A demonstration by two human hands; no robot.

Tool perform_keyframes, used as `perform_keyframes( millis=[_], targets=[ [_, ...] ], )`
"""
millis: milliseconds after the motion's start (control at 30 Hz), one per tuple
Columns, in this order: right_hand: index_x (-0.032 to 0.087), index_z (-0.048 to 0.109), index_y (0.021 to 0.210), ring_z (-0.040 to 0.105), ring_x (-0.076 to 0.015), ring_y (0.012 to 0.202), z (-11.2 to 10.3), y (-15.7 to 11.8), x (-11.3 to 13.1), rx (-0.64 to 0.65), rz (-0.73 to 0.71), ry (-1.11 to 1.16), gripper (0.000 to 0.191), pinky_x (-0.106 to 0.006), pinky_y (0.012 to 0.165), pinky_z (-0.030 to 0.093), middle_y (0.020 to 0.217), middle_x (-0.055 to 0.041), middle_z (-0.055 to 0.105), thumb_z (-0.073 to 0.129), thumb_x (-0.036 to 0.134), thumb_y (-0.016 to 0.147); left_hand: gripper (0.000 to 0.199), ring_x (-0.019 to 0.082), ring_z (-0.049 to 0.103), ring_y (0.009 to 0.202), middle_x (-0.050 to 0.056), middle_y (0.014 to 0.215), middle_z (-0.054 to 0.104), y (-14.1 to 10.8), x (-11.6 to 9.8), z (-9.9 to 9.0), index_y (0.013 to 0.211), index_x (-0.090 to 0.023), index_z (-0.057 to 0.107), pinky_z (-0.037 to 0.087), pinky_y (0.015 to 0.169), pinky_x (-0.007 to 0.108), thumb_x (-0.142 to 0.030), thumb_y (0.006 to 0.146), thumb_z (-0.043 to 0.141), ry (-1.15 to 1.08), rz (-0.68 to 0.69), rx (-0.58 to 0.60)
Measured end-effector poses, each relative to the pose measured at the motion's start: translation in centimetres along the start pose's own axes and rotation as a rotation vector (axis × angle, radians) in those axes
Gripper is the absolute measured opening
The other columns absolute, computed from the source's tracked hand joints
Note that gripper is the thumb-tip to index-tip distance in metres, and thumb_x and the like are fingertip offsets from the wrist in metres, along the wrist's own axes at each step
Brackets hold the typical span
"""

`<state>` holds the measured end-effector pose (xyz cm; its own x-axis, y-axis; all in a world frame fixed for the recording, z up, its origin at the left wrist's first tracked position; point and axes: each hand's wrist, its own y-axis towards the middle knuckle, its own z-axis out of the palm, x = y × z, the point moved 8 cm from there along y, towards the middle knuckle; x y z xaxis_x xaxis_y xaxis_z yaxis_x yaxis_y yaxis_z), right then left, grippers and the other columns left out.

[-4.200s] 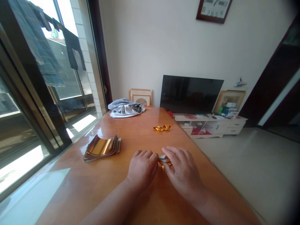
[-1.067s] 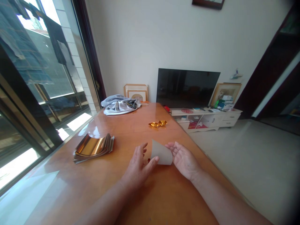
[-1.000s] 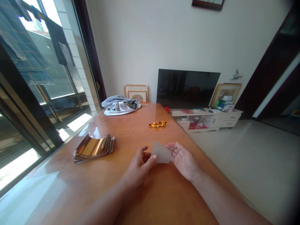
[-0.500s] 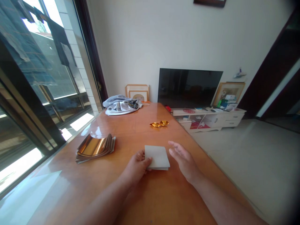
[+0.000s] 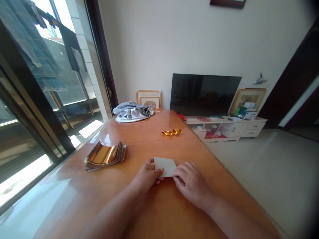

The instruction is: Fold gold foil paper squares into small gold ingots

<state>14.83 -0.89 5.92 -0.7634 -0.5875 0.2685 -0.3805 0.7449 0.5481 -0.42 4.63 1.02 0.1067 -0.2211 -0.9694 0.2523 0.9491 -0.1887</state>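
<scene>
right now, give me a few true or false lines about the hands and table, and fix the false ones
The left hand holds a folded pale sheet. True.
The right hand holds the stack of gold foil sheets. False: the stack lies apart, left of both hands, and the right hand is at the pale sheet.
Small folded gold pieces lie on the wooden table beyond the hands. True.
The television is showing a picture. False: its screen is dark.
</scene>
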Motion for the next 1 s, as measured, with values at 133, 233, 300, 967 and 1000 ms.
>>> perform_keyframes(
  millis=[133, 233, 300, 967, 1000],
  targets=[
    [0.024, 0.06, 0.095, 0.055, -0.0246, 0.091, -0.3, 0.0, 0.5, -0.001, -0.022, -0.032, 0.019, -0.04, 0.082, 0.041, 0.096, -0.0053, 0.066, 0.06, 0.01, 0.083, 0.056, 0.009, 0.061, 0.058, 0.001, 0.086, 0.066, 0.0, 0.1, 0.1, 0.121, -0.018, 0.046, 0.045, 0.052, 0.018, -0.022, 0.074, 0.077, -0.016, -0.007, 0.018],
    [0.024, 0.06, 0.094, 0.055, -0.0239, 0.09, -0.3, 0.0, 0.8, 0.005, -0.042, -0.053, 0.016, -0.04, 0.082, 0.04, 0.095, -0.0051, 0.066, 0.059, 0.01, 0.086, 0.057, 0.008, 0.061, 0.058, 0.002, 0.087, 0.066, 0.1, 0.2, 0.2, 0.123, -0.018, 0.045, 0.045, 0.052, 0.018, -0.019, 0.076, 0.075, -0.004, -0.015, 0.033],
    [0.023, 0.06, 0.089, 0.054, -0.0229, 0.088, -0.3, 0.0, 0.9, 0.004, -0.055, -0.072, 0.013, -0.039, 0.082, 0.038, 0.091, -0.0043, 0.065, 0.058, 0.01, 0.087, 0.057, 0.008, 0.061, 0.059, 0.001, 0.087, 0.066, 0.1, 0.4, 0.3, 0.123, -0.018, 0.045, 0.045, 0.052, 0.018, -0.018, 0.075, 0.076, 0.003, -0.026, 0.037],
    [0.021, 0.06, 0.082, 0.051, -0.02, 0.084, 1.3, -0.9, 0.4, 0.176, -0.008, -0.151, 0.014, -0.033, 0.076, 0.035, 0.084, -0.0033, 0.061, 0.055, 0.01, 0.089, 0.03, 0.023, 0.055, 0.099, 0.004, 0.104, 0.06, -3.1, -4.2, 2.8, 0.1, -0.022, 0.061, 0.044, 0.084, 0.033, -0.023, 0.071, 0.071, 1.207, 0.623, 0.214],
    [0.021, 0.06, 0.082, 0.051, -0.0199, 0.084, 1.3, -0.9, 0.3, 0.182, -0.005, -0.149, 0.014, -0.033, 0.076, 0.035, 0.084, -0.0033, 0.061, 0.054, 0.011, 0.089, 0.027, 0.023, 0.055, 0.098, 0.004, 0.102, 0.06, -3.4, -4.1, 3.2, 0.097, -0.022, 0.061, 0.043, 0.082, 0.032, -0.021, 0.071, 0.07, 1.26, 0.629, 0.242]
  ],
)
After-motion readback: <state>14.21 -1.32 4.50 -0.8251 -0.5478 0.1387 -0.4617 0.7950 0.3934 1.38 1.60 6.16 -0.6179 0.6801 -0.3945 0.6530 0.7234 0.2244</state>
